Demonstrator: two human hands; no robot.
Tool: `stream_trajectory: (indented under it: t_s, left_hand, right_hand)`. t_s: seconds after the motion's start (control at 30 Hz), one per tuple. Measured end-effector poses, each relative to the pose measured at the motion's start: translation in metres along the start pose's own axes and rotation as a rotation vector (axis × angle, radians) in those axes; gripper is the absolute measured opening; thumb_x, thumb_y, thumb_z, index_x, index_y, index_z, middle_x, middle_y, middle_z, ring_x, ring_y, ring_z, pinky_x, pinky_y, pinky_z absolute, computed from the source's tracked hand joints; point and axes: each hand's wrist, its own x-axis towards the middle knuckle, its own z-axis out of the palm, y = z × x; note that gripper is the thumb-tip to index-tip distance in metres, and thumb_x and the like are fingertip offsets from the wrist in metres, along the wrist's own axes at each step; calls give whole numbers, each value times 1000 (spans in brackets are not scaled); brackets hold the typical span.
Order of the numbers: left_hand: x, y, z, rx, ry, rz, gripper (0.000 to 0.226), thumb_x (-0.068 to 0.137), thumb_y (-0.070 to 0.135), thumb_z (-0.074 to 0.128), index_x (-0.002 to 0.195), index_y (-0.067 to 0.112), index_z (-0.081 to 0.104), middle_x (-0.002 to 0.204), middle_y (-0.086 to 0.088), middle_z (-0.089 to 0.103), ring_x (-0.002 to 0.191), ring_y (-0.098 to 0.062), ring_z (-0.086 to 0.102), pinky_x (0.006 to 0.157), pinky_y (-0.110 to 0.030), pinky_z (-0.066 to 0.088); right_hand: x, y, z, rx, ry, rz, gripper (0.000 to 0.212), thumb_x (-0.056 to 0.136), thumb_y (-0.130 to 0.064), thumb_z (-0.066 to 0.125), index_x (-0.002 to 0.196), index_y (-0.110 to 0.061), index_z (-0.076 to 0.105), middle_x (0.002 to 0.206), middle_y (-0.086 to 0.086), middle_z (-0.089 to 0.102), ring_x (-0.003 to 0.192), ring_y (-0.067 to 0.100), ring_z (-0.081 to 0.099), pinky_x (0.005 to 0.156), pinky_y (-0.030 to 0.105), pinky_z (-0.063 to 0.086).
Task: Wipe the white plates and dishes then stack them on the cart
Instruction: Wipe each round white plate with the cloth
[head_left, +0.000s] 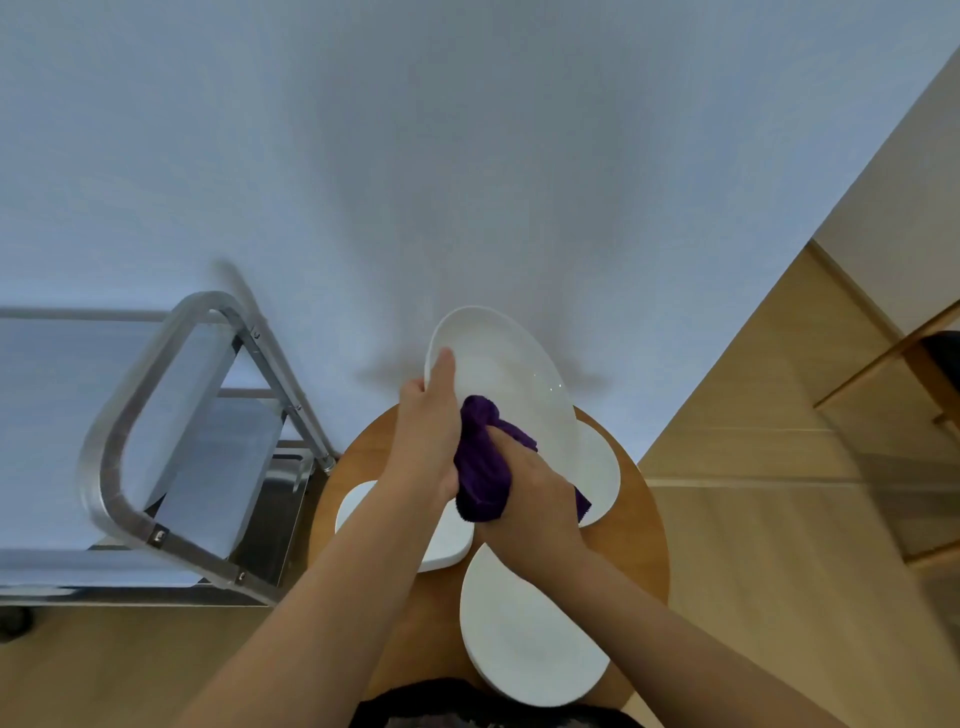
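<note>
My left hand (428, 415) grips the plate (511, 384) by its near-left rim, thumb lying up along the edge, fingers hidden behind it. My right hand (530, 493) is bunched round the purple cloth (480, 467) and presses it against the plate's face. The plate is held tilted above the far side of the round table (363, 462), clear of it. So I'm mid-wipe on this piece. Left to do: three more white dishes sit on the table, a squarish one (447, 540) under my left forearm, an oval one (524, 639) nearest me, and another (602, 467) partly hidden behind the held plate and my right hand. I can't tell from here whether any of those has been wiped. The cart (171, 415) stands just left of the table; the shelf parts I can see show nothing stacked, though the lower shelf is mostly hidden by the frame. My read: early in the task, first plate in hand, none stacked, all four pieces to go onto the cart.
</note>
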Motion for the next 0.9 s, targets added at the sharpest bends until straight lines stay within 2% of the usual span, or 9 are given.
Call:
stream_trajectory:
  t_s: [0.1, 0.2, 0.27, 0.4, 0.57, 0.67, 0.73, 0.83, 0.9]
  left_hand:
    - [2, 8, -6, -7, -204, -1, 60, 78, 73, 46, 115, 26, 52, 113, -5, 64, 102, -22, 63, 86, -44, 54]
    - [14, -6, -25, 90, -146, -26, 66, 76, 78, 41, 119, 29, 51, 125, 1, 59, 115, -28, 54, 100, -56, 40]
    - [15, -25, -37, 60, -66, -154, 69, 79, 75, 44, 130, 29, 47, 132, 3, 52, 124, -29, 46, 103, -56, 34]
    - [18, -51, -44, -581, -355, -211, 61, 74, 69, 51, 114, 26, 69, 121, -9, 65, 109, -32, 63, 85, -49, 53]
    - [28, -40, -60, -621, -283, -158, 49, 70, 44, 67, 112, 18, 67, 112, -11, 70, 96, -29, 69, 71, -44, 57]
    - [28, -33, -64, -542, -248, -116, 43, 69, 38, 68, 107, 18, 68, 104, -9, 72, 90, -26, 71, 69, -43, 55]
    - [25, -26, -66, -488, -233, -62, 44, 69, 37, 67, 108, 17, 67, 104, -9, 72, 91, -26, 70, 70, -42, 55]
    - [20, -9, -76, -334, -200, 113, 55, 68, 34, 68, 118, 10, 61, 109, -11, 70, 98, -28, 67, 76, -43, 55]
    - [16, 6, -82, -165, -175, 260, 49, 63, 31, 73, 105, 10, 65, 96, -7, 74, 86, -24, 70, 64, -35, 57]
  right_hand:
    - [15, 2, -19, 372, 88, 296, 38, 77, -11, 73, 99, -34, 53, 82, -17, 60, 73, -3, 58, 66, 6, 45]
    - [25, 9, -45, 1078, 41, 541, 43, 68, -1, 76, 100, -26, 60, 97, 2, 68, 95, 20, 64, 77, 34, 56]
    - [26, 13, -54, 1332, -32, 553, 52, 62, -2, 75, 109, -20, 61, 100, 5, 71, 93, 26, 67, 69, 39, 57]
    - [25, 10, -55, 1496, -92, 569, 51, 62, -8, 70, 111, -14, 61, 95, 5, 73, 84, 22, 71, 62, 34, 57]
    - [14, 19, -46, 1638, -108, 638, 31, 68, -7, 71, 98, -15, 73, 95, 9, 74, 84, 25, 71, 63, 36, 57]
    - [7, 27, -42, 1605, -111, 657, 21, 72, -10, 67, 85, -21, 79, 95, 8, 74, 87, 25, 71, 66, 37, 57]
    - [7, 30, -45, 1483, -134, 695, 24, 73, -17, 70, 96, -19, 76, 97, 8, 73, 89, 25, 71, 66, 36, 57]
    - [9, 43, -52, 864, -48, 707, 57, 70, -56, 67, 107, -13, 63, 87, 7, 72, 80, 24, 69, 65, 32, 55]
    - [13, 49, -57, 593, 54, 598, 84, 66, -82, 51, 115, -15, 56, 90, 3, 67, 84, 22, 63, 76, 37, 53]
